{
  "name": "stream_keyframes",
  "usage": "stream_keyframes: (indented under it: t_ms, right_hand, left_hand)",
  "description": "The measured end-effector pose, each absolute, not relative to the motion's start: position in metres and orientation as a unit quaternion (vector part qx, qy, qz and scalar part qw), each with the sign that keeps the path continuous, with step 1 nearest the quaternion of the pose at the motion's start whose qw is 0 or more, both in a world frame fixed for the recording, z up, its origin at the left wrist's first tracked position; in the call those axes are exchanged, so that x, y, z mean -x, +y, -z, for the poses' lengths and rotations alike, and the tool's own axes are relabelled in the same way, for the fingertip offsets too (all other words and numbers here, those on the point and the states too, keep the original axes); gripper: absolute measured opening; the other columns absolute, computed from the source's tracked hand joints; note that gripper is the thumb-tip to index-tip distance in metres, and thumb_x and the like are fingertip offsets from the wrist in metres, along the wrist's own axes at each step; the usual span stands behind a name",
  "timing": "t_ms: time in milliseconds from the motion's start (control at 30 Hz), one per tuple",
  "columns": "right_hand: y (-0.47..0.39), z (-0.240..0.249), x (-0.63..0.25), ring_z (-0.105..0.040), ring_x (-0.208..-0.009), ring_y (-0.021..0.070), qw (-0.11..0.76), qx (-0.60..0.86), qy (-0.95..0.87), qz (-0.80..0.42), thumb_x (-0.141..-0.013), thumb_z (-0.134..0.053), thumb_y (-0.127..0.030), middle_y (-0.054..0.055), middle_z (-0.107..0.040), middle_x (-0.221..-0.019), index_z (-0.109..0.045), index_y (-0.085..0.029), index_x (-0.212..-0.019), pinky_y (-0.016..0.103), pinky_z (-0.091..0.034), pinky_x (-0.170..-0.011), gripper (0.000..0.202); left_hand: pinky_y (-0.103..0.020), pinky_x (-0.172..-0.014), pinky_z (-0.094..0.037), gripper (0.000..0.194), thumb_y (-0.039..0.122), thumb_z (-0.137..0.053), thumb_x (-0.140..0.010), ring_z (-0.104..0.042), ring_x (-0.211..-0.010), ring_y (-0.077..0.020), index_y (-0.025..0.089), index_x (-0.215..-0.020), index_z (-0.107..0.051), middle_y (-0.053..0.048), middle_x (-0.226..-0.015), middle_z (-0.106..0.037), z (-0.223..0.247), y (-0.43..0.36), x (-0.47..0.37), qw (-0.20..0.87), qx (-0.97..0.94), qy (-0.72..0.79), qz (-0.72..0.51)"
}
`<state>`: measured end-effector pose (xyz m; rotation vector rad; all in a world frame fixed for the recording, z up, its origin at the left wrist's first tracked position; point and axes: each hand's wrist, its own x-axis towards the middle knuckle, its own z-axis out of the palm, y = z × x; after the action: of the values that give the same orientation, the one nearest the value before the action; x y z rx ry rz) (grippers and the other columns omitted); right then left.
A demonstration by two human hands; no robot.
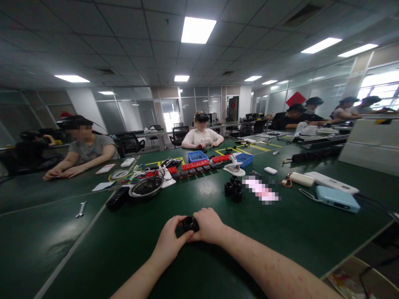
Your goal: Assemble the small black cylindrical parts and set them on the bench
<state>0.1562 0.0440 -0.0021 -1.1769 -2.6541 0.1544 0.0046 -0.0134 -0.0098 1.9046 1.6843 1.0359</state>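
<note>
The hollow cylinder (190, 226) was between the left hand (168, 237) and right hand (209, 225). On the table (124, 236), a cluster of cylinders (229, 189) stood behind it to the right, a power bank (338, 199) farther right; a basin (145, 194) lay behind it to the left, a wrench (81, 209) farther left.

Single head-worn view, facing forward and slightly down, close above green table (134, 224)

Small round black plastic piece (189, 224): sides mostly hidden by left hand (168, 236) and right hand (209, 225). Bare left forearm (137, 276) and bare right forearm (271, 261) cut off at bottom edge. Pink-and-white flat patch (261, 189) pixelated, unidentifiable. Clustered round black parts (229, 189) overlap; probably four, hard to count. Round silver metal bowl (145, 195): dark contents too unclear. Pale grey boxy panel (370, 143) runs off right edge.
</note>
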Motion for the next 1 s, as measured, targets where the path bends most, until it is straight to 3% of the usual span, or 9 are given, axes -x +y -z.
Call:
stream_keyframes:
  t_ms: [133,233,333,400,500,633,733,867,1000]
  right_hand:
    - [0.046,0.000,-0.161,-0.053,-0.082,0.0265,0.124,0.382,-0.910,-0.106,-0.053,-0.060,-0.065,0.010,-0.058,-0.088,-0.057,-0.015,-0.093,0.037,-0.040,-0.072,0.065]
    - [0.055,-0.002,-0.170,-0.053,-0.082,0.0204,0.116,0.315,-0.915,-0.224,-0.058,-0.067,-0.047,0.005,-0.056,-0.092,-0.054,-0.018,-0.103,0.029,-0.041,-0.069,0.055]
    - [0.062,-0.001,-0.175,-0.053,-0.074,0.0147,0.109,0.290,-0.902,-0.299,-0.061,-0.069,-0.029,0.001,-0.057,-0.086,-0.055,-0.018,-0.097,0.023,-0.040,-0.061,0.041]
    - [0.063,0.001,-0.173,-0.052,-0.070,0.0136,0.116,0.310,-0.894,-0.301,-0.059,-0.070,-0.031,-0.001,-0.056,-0.081,-0.055,-0.018,-0.091,0.021,-0.038,-0.056,0.039]
    - [0.056,0.004,-0.164,-0.052,-0.067,0.0159,0.129,0.372,-0.891,-0.227,-0.052,-0.070,-0.048,0.001,-0.056,-0.077,-0.054,-0.017,-0.084,0.023,-0.037,-0.054,0.047]
    - [0.045,0.005,-0.153,-0.054,-0.071,0.0218,0.140,0.415,-0.892,-0.108,-0.055,-0.062,-0.059,0.007,-0.057,-0.079,-0.054,-0.015,-0.083,0.031,-0.040,-0.062,0.052]
    - [0.046,0.007,-0.155,-0.053,-0.078,0.0252,0.148,0.390,-0.904,-0.097,-0.054,-0.060,-0.063,0.009,-0.057,-0.085,-0.055,-0.014,-0.091,0.036,-0.040,-0.069,0.062]
    - [0.060,0.007,-0.168,-0.052,-0.083,0.0218,0.130,0.315,-0.921,-0.187,-0.058,-0.064,-0.053,0.006,-0.056,-0.091,-0.053,-0.018,-0.104,0.032,-0.040,-0.070,0.059]
    - [0.070,0.009,-0.174,-0.052,-0.074,0.0155,0.115,0.292,-0.917,-0.249,-0.063,-0.066,-0.037,0.001,-0.056,-0.082,-0.059,-0.017,-0.088,0.024,-0.039,-0.062,0.033]
  left_hand:
    - [-0.039,-0.085,-0.042,0.035,0.028,-0.060,-0.069,-0.054,-0.097,-0.0243,0.020,-0.103,-0.057,-0.007,-0.102,-0.060,0.011,-0.013,0.000,0.201,-0.690,0.589,-0.370]
    - [-0.040,-0.090,-0.039,0.035,0.027,-0.059,-0.070,-0.052,-0.102,-0.0241,0.023,-0.105,-0.058,-0.006,-0.107,-0.059,0.012,-0.011,0.004,0.200,-0.705,0.567,-0.375]
    - [-0.040,-0.092,-0.037,0.036,0.027,-0.059,-0.071,-0.050,-0.105,-0.0239,0.024,-0.106,-0.057,-0.006,-0.108,-0.059,0.013,-0.011,0.005,0.204,-0.715,0.556,-0.373]
    - [-0.039,-0.091,-0.038,0.036,0.026,-0.058,-0.070,-0.051,-0.104,-0.0237,0.024,-0.107,-0.057,-0.006,-0.109,-0.058,0.013,-0.011,0.003,0.210,-0.712,0.557,-0.372]
    - [-0.039,-0.087,-0.041,0.034,0.026,-0.059,-0.069,-0.053,-0.100,-0.0238,0.021,-0.103,-0.057,-0.006,-0.104,-0.060,0.014,-0.011,-0.001,0.199,-0.696,0.577,-0.379]
    - [-0.038,-0.083,-0.042,0.031,0.027,-0.058,-0.068,-0.055,-0.095,-0.0241,0.019,-0.098,-0.057,-0.006,-0.097,-0.060,0.014,-0.011,-0.005,0.173,-0.678,0.602,-0.386]
    - [-0.038,-0.083,-0.042,0.031,0.026,-0.057,-0.070,-0.054,-0.095,-0.0240,0.019,-0.100,-0.057,-0.006,-0.098,-0.060,0.013,-0.012,-0.004,0.174,-0.683,0.598,-0.381]
    - [-0.038,-0.085,-0.042,0.036,0.027,-0.055,-0.073,-0.052,-0.102,-0.0240,0.019,-0.108,-0.055,-0.007,-0.107,-0.058,0.012,-0.014,-0.001,0.184,-0.696,0.587,-0.370]
    - [-0.038,-0.086,-0.042,0.038,0.027,-0.055,-0.073,-0.050,-0.105,-0.0242,0.021,-0.110,-0.054,-0.007,-0.110,-0.057,0.012,-0.013,0.000,0.192,-0.701,0.585,-0.359]
